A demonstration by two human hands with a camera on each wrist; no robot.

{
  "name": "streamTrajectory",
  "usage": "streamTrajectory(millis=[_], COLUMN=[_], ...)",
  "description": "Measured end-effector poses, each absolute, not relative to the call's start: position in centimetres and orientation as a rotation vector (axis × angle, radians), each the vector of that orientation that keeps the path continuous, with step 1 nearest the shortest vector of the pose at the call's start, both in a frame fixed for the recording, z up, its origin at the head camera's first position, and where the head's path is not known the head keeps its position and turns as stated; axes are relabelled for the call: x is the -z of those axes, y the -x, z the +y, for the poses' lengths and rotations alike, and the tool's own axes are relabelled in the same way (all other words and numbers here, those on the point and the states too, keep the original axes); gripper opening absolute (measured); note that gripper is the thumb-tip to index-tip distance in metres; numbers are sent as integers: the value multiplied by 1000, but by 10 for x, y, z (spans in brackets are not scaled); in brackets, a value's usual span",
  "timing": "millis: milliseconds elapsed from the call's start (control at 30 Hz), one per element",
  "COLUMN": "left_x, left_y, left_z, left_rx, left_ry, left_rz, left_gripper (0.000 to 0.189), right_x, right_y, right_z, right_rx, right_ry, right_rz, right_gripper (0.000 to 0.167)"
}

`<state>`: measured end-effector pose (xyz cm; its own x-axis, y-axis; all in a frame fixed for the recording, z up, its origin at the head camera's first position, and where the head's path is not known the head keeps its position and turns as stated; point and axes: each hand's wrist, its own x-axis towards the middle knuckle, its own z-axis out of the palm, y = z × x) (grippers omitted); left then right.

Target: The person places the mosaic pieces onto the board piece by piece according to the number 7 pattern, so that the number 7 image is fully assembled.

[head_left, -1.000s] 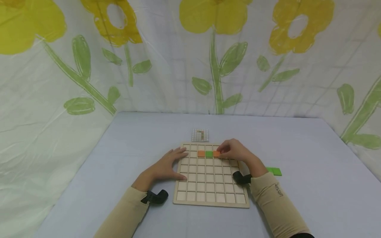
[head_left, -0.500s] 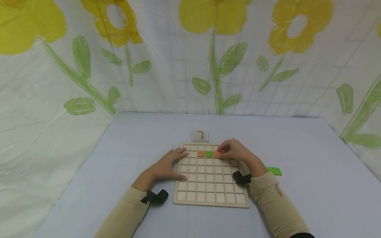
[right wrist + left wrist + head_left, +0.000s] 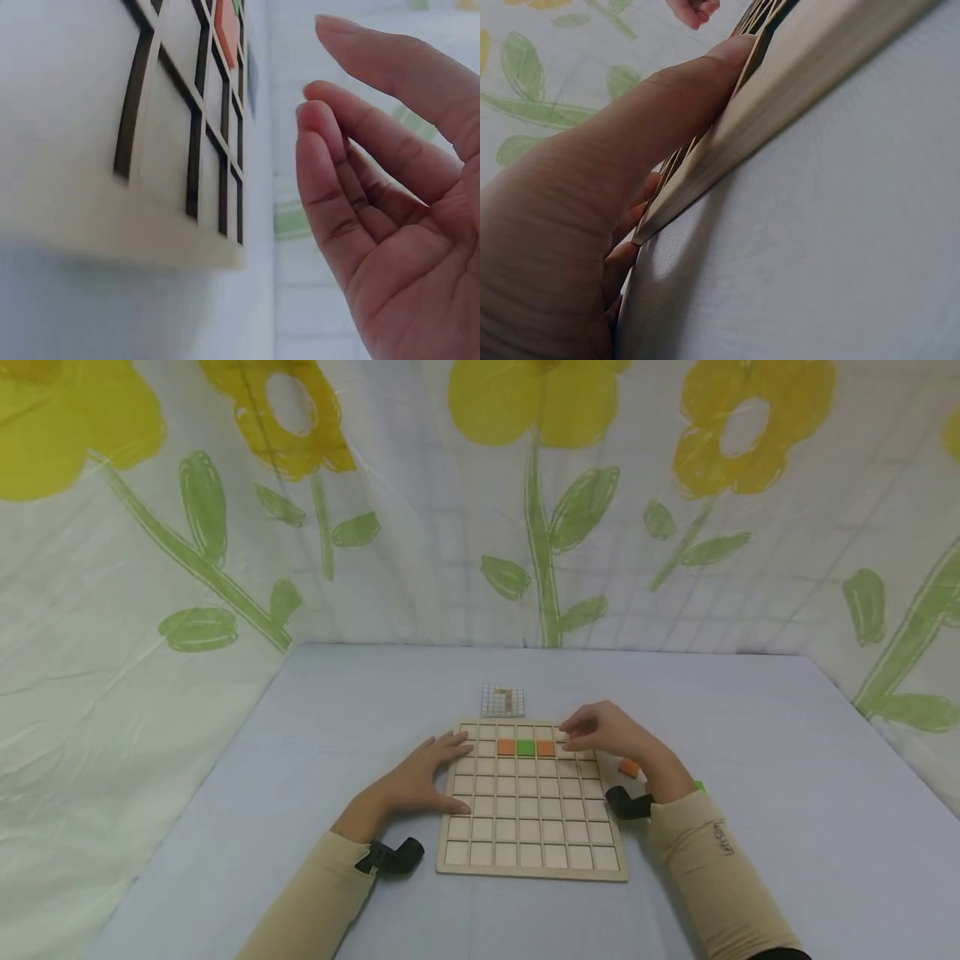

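Drawing the right hand (image 3: 611, 731) back from the right orange tile (image 3: 545, 748) since the earlier frame, and bringing it slightly to the right, over the far right part of the wooden grid board (image 3: 530, 874). Uncovering by this move a loose orange tile (image 3: 629, 767) on the table (image 3: 360, 693), just outside the board's right edge. Hiding at the same time, with the right sleeve (image 3: 716, 868), most of the green piece (image 3: 701, 785) farther to the right of the board. Holding the right thumb apart from the index finger, keeping the fingers gently bent and not touching the board.

Keeping the left hand (image 3: 408, 781) in the same place, spreading thumb and fingers widely on the board's left edge, and resting the thumb tip on its surface.

Leaving in the board's second row from its far edge, side by side: the left orange tile (image 3: 506, 747), the green tile (image 3: 526, 748), and then the right orange tile. Having also a small printed card (image 3: 503, 700) just behind the board's far edge.
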<state>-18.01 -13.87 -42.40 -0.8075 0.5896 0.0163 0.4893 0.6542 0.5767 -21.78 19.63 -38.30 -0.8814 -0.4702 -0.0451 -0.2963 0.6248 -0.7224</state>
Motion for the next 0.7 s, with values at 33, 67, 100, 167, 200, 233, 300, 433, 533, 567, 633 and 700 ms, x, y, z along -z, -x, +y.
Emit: streamTrajectory(millis=[33,67,100,167,200,233,300,433,533,567,633,700], left_x=[424,424,424,424,424,424,424,425,426,426,426,426], left_y=[180,180,180,180,180,180,179,179,179,179,179,179], left_z=[-139,-139,-139,-139,-139,-139,-140,-140,-140,-140,-139,-139], left_rx=[-866,-869,-869,-868,-870,-872,-876,-878,-869,-863,-856,-850], left_ry=[-888,-890,-894,-899,-903,-905,-905,-884,-878,-877,-883,-886], left_rz=[2696,2694,2694,2694,2692,2691,2691,2695,2695,2696,2698,2702], left_gripper=[91,91,91,91,91,91,91,92,93,93,93,93], right_x=[381,380,379,377,376,376,377,379,380,380,380,381], right_y=[216,215,214,211,209,208,205,199,192,190,185,181], right_z=[199,201,204,209,213,217,225,243,257,262,272,281], right_rx=[1104,1103,1102,1099,1095,1092,1079,1027,1008,1007,997,991], right_ry=[625,622,617,607,606,610,607,576,531,521,511,490], right_rz=[2622,2629,2635,2649,2659,2665,2684,2733,2748,2748,2751,2752], right_gripper=[33,33,33,32,31,31,31,31,31,30,29,30])
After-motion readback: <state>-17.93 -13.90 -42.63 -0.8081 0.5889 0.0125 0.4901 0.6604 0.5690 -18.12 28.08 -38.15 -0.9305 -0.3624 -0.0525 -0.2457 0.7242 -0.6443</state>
